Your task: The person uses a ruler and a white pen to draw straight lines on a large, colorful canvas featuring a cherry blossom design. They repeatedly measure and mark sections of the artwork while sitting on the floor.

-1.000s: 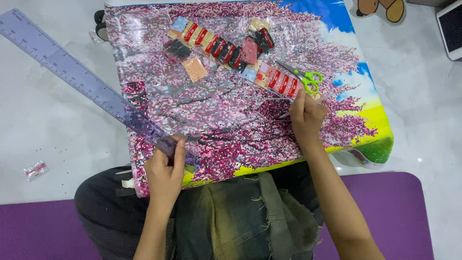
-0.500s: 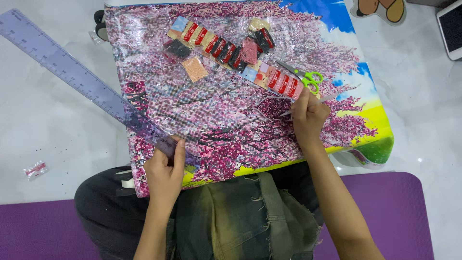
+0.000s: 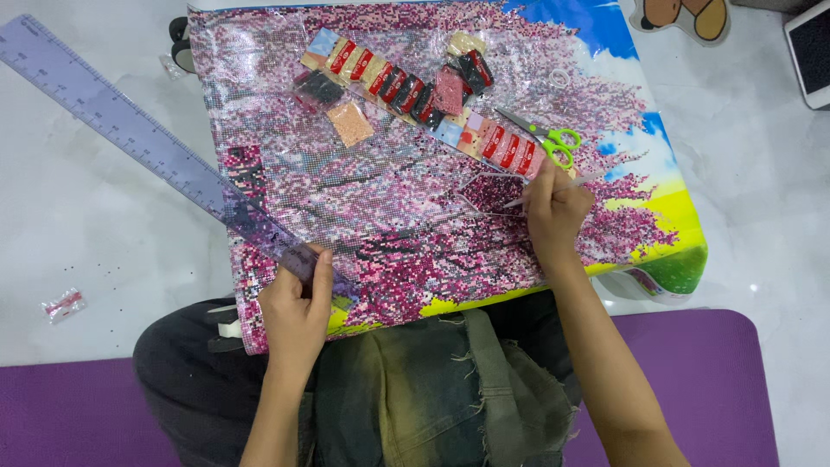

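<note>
A large diamond-painting canvas (image 3: 406,216) with pink blossom trees, blue sky and yellow ground lies across my lap. My left hand (image 3: 296,313) grips the near end of a long clear purple ruler (image 3: 130,138) that runs off to the upper left over the floor. My right hand (image 3: 555,210) holds a thin pen-like stylus (image 3: 519,201), its tip touching the canvas beside a clear plastic tray (image 3: 493,192). Just above that hand lie green-handled scissors (image 3: 545,137) and a row of small bead packets (image 3: 415,86).
White marble floor (image 3: 86,242) surrounds the canvas. A small red-and-white bead packet (image 3: 62,304) lies on the floor at left. A purple mat (image 3: 709,372) is under me. A tablet corner (image 3: 808,52) and a bear-shaped object (image 3: 683,17) sit at top right.
My right hand has shifted slightly left with the stylus on the canvas. The left hand and ruler stay put.
</note>
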